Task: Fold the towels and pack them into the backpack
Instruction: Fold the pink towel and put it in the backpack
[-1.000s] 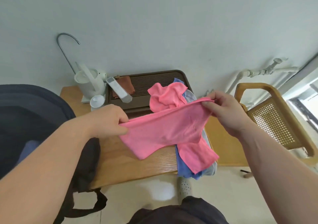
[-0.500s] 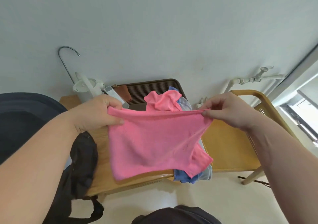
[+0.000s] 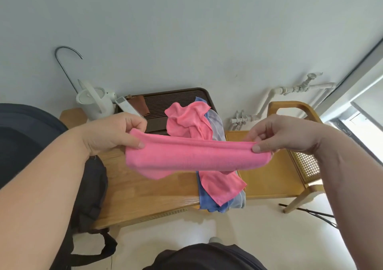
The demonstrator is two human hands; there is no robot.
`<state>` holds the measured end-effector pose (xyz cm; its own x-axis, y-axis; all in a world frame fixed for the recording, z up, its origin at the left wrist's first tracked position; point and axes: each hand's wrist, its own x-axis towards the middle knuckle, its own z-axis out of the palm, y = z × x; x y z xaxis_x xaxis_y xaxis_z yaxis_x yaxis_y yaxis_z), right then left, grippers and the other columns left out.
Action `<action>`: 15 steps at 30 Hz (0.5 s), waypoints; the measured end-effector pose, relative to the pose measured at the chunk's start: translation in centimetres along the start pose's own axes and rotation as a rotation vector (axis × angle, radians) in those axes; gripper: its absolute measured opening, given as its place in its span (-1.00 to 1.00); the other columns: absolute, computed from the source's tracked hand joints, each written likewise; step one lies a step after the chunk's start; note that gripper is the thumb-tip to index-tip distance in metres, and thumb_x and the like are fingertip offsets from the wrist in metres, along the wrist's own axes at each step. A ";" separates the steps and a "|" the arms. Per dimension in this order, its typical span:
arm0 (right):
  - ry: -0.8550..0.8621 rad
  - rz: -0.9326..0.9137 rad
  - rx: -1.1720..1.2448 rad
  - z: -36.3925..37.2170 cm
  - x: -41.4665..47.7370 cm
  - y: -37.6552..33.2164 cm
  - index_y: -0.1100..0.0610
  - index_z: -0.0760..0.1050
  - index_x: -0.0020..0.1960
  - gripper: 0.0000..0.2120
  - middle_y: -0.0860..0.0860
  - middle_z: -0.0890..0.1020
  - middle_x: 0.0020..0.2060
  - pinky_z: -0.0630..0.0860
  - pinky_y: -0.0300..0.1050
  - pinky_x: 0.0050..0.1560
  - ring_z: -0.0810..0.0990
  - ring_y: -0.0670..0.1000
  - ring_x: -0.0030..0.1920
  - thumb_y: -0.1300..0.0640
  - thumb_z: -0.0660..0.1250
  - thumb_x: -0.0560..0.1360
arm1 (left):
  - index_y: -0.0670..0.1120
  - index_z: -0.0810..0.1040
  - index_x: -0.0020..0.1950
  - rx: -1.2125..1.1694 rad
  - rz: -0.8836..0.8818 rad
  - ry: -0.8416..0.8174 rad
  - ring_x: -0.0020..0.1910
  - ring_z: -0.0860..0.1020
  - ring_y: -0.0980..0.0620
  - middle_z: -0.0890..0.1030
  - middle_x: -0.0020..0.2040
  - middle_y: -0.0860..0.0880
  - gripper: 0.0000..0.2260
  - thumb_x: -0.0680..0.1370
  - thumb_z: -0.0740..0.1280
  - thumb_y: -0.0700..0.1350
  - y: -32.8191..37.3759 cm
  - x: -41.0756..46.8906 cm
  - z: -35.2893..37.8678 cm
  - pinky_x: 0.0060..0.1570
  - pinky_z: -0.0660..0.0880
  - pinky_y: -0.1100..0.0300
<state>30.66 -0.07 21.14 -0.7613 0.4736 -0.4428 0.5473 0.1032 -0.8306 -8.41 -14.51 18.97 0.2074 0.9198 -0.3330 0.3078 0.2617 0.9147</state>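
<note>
Two grips, left grip [image 3: 112, 133] and right grip [image 3: 284, 133], each pinch one end of the folded pink towel [image 3: 192, 157] above the wooden counter [image 3: 149, 195]. Towel heap [image 3: 186, 120] on it, black backpack [image 3: 91, 187] at its left edge, white kettle [image 3: 93, 102] and chair [image 3: 267, 178] by the pale wall [image 3: 186, 31].

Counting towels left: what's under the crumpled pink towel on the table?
Beneath the crumpled pink towel, a blue towel and a pale grey towel show; anything deeper is covered.
</note>
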 end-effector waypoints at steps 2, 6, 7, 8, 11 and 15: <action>-0.076 0.054 -0.047 0.0 0.1 -0.1 0.22 0.70 -0.04 -0.86 0.20 0.63 -0.25 0.56 -0.16 -0.25 0.62 0.08 -0.22 0.22 0.49 0.42 | -0.04 0.34 -0.31 -0.035 -0.078 -0.115 -0.42 0.33 0.11 0.34 -0.37 -0.02 -0.66 0.34 0.48 -0.31 -0.2 0.1 0.0 -0.49 0.30 0.31; -0.090 0.182 0.001 0.7 2.1 1.0 0.42 0.57 -0.08 -0.83 0.20 0.56 -0.27 0.63 -0.12 -0.24 0.58 0.10 -0.24 0.28 0.43 0.50 | -0.05 0.25 -0.19 0.050 -0.197 -0.131 -0.42 0.27 0.10 0.26 -0.31 -0.06 -0.58 0.45 0.46 -0.41 -2.4 1.0 0.8 -0.52 0.33 0.28; -0.074 0.216 -0.002 1.1 2.8 1.4 0.40 0.56 -0.11 -0.86 0.18 0.54 -0.29 0.63 -0.14 -0.25 0.57 0.08 -0.27 0.29 0.41 0.52 | -0.10 0.29 -0.15 0.083 -0.230 -0.099 -0.41 0.34 0.07 0.32 -0.31 -0.10 -0.64 0.47 0.45 -0.40 -3.4 1.3 1.1 -0.52 0.38 0.26; -0.052 0.247 -0.009 1.4 3.6 1.9 0.34 0.55 -0.16 -0.87 0.15 0.53 -0.32 0.62 -0.15 -0.27 0.55 0.06 -0.30 0.30 0.40 0.53 | -0.16 0.37 -0.07 0.105 -0.275 -0.082 -0.39 0.44 0.01 0.44 -0.28 -0.17 -0.72 0.48 0.45 -0.38 -4.4 1.6 1.4 -0.49 0.45 0.23; 0.030 0.348 -0.049 2.5 6.1 3.6 0.26 0.58 -0.12 -0.91 0.15 0.56 -0.32 0.62 -0.12 -0.26 0.56 0.05 -0.32 0.25 0.41 0.55 | -0.13 0.59 0.12 0.181 -0.423 -0.048 -0.21 0.67 -0.15 0.69 -0.09 -0.29 -0.79 0.52 0.45 -0.31 -7.2 3.0 2.4 -0.33 0.62 0.10; 0.239 0.387 -0.305 3.8 10.1 6.1 0.24 0.60 -0.19 -0.85 0.10 0.61 -0.41 0.54 -0.10 -0.31 0.55 0.04 -0.37 0.20 0.39 0.53 | -0.11 0.68 -0.11 0.367 -0.430 0.271 -0.17 0.69 -0.21 0.69 -0.14 -0.25 -0.93 0.52 0.41 -0.25 -10.9 6.4 4.1 -0.24 0.68 -0.06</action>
<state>25.03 2.02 10.28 -0.4037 0.7093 -0.5778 0.8749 0.1144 -0.4706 -6.67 -12.68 5.93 -0.2344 0.8083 -0.5401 0.6200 0.5523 0.5574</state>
